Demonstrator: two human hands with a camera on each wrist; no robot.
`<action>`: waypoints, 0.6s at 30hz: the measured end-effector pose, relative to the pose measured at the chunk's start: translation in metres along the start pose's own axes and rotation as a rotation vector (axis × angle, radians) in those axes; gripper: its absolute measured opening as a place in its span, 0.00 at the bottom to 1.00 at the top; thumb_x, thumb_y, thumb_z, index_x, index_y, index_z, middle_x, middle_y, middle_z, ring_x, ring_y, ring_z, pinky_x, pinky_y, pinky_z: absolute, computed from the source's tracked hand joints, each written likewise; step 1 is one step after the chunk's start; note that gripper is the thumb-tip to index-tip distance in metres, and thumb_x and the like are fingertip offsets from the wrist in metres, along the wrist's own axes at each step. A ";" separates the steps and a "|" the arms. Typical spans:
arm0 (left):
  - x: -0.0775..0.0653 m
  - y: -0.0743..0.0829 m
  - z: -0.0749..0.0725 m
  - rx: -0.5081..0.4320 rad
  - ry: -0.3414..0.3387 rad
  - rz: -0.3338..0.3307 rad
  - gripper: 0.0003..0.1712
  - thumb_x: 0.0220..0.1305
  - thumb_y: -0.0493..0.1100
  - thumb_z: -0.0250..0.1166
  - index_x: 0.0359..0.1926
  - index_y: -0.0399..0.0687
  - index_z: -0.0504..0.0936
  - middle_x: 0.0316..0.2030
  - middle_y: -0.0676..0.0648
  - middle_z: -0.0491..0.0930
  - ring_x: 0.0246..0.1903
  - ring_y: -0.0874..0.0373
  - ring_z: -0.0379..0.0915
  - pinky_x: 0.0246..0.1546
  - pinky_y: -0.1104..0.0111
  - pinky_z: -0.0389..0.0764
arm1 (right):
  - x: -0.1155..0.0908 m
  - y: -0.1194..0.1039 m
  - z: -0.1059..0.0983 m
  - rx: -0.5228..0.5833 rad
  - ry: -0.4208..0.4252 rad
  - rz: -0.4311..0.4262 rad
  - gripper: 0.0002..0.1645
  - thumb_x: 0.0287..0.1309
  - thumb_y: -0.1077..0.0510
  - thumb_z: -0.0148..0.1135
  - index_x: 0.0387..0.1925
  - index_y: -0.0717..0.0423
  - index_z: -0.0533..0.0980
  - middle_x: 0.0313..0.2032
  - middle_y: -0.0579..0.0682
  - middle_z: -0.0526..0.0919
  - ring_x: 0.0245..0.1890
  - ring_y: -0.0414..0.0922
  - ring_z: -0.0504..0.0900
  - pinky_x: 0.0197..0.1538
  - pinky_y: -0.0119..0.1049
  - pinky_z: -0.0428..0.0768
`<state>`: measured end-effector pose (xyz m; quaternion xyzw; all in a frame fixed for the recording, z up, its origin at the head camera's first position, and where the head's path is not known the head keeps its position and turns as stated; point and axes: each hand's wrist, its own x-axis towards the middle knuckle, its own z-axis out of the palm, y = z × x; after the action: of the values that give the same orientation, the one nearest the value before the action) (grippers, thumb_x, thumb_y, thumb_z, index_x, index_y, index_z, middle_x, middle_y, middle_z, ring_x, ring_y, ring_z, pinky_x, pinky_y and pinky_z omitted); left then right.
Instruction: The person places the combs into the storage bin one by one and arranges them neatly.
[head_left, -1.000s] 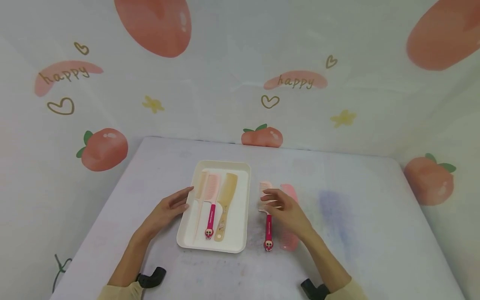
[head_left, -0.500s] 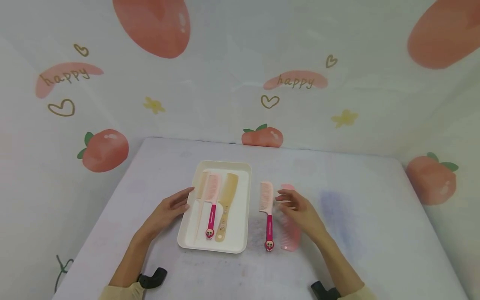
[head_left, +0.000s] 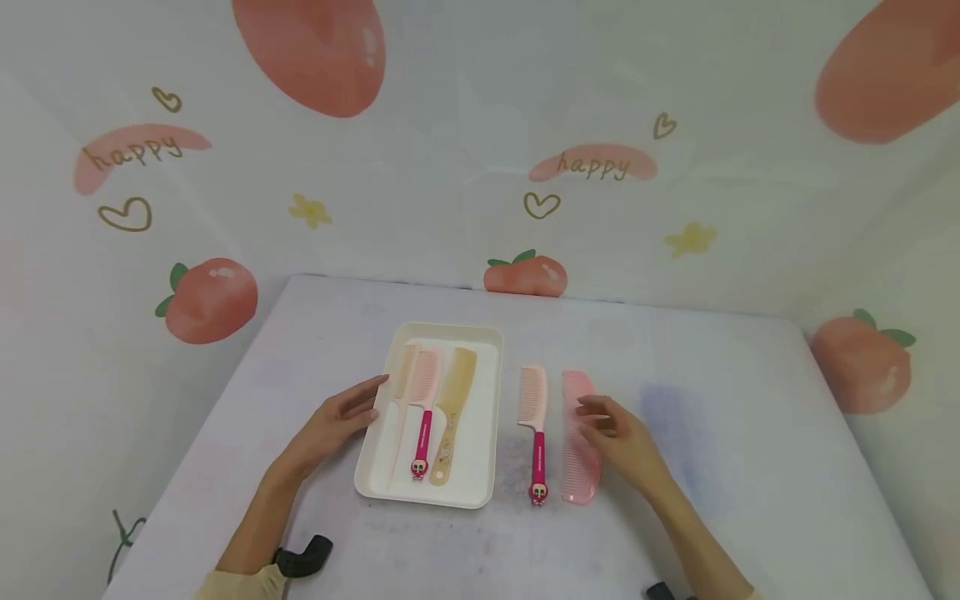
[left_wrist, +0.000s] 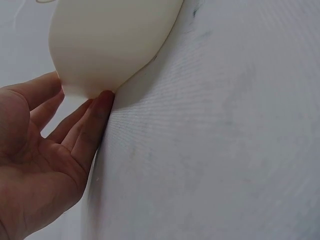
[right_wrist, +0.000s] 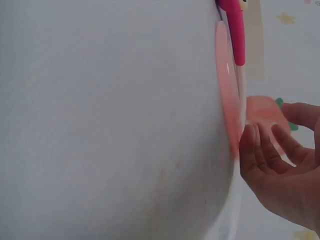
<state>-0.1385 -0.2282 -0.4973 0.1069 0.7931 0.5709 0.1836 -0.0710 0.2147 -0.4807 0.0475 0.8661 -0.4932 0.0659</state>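
My left hand (head_left: 342, 414) touches the left wall of a white tray (head_left: 474, 492) with its fingertips, its fingers fairly straight in the left wrist view. In the tray lie a thin pale tail comb (head_left: 397, 437), a pink comb with a magenta handle (head_left: 423, 437) and a tan handled comb (head_left: 447, 433). Right of the tray, on the table, lies another pink comb with a magenta figure-tipped handle (head_left: 538, 458). Beside it is a handleless pink comb (head_left: 577, 467). My right hand (head_left: 624, 437) is at that comb's right edge, fingers loosely bent; I cannot tell whether they touch it.
A whitish cloth covers the table (head_left: 480, 550), with a bluish patch (head_left: 675, 425) to the right. Behind stands a backdrop (head_left: 450, 167) printed with peaches and hearts. A green string (head_left: 120, 537) hangs at the left table edge.
My right hand has moved right, from over the magenta-handled comb on the table to the handleless pink comb, uncovering the former. My left hand stays at the tray.
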 end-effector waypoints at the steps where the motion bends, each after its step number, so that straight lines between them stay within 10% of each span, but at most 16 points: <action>1: 0.000 0.000 0.000 0.001 0.000 0.000 0.33 0.70 0.44 0.63 0.74 0.52 0.65 0.72 0.38 0.61 0.70 0.41 0.60 0.55 0.79 0.71 | -0.001 0.001 -0.001 -0.014 0.010 0.006 0.25 0.64 0.59 0.64 0.62 0.52 0.73 0.55 0.53 0.80 0.53 0.54 0.80 0.53 0.47 0.82; 18: -0.001 0.000 0.001 -0.022 0.001 0.004 0.34 0.70 0.44 0.63 0.74 0.51 0.64 0.71 0.37 0.62 0.69 0.41 0.62 0.54 0.80 0.71 | -0.007 0.007 -0.004 -0.110 0.106 0.066 0.29 0.59 0.61 0.67 0.62 0.60 0.71 0.52 0.58 0.79 0.48 0.53 0.80 0.49 0.43 0.83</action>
<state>-0.1370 -0.2276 -0.4977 0.1062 0.7867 0.5798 0.1834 -0.0632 0.2217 -0.4833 0.0984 0.8921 -0.4393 0.0384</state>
